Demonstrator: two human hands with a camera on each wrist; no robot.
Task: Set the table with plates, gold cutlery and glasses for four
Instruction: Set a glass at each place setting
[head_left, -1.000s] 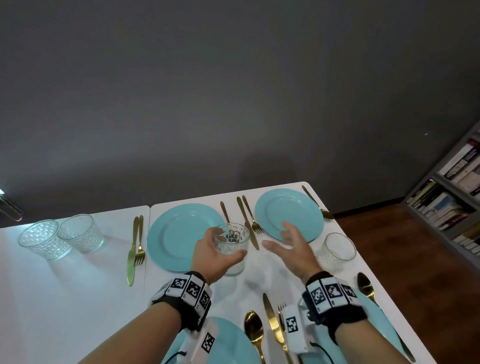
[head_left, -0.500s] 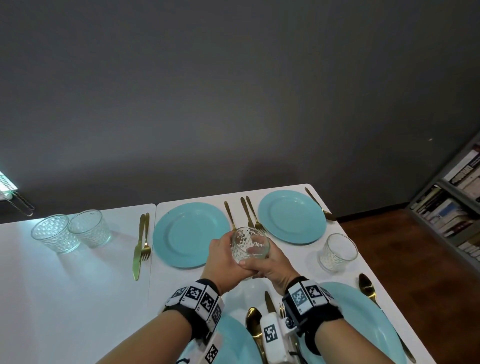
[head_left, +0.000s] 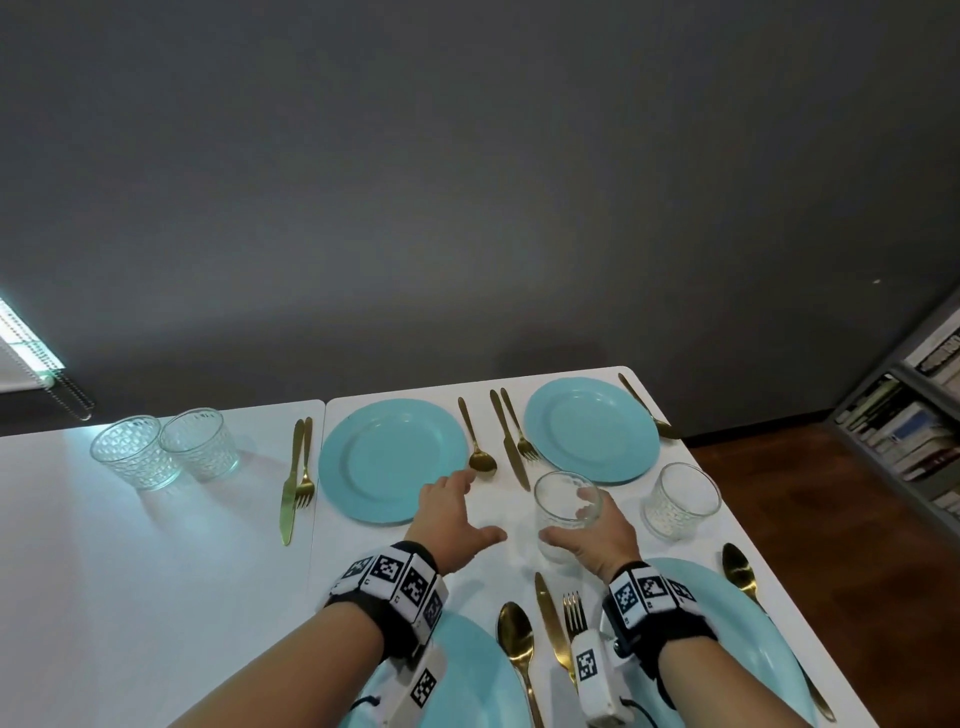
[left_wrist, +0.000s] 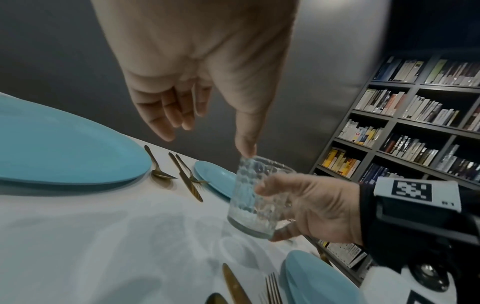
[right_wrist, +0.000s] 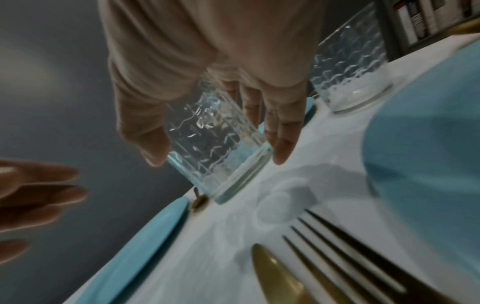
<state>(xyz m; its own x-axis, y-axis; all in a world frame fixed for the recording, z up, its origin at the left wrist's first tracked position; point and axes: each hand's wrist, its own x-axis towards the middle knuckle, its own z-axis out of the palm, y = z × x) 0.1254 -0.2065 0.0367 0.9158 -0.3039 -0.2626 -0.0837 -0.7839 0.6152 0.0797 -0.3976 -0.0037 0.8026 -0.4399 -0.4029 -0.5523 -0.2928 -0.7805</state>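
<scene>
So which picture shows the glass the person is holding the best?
The left wrist view: the held glass shows whole, rim to base, with the right hand wrapped round it. The right wrist view shows it blurred and partly behind fingers. The head view shows mostly its rim from above.

Clear pressed glass (head_left: 567, 512), faceted and glossy. Shiny gold metal knife (head_left: 551, 626) and fork (head_left: 573, 613). Smooth turquoise plate (head_left: 392, 457) (glazed, faint sheen). Matt white table (head_left: 130, 571). Polished wooden floor (head_left: 831, 545).

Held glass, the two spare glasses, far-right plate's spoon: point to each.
Held glass (head_left: 567, 512): head view, side wall.
Two spare glasses (head_left: 136, 453): head view, left one's wall.
Spoon (head_left: 666, 431): head view, bowl.
</scene>
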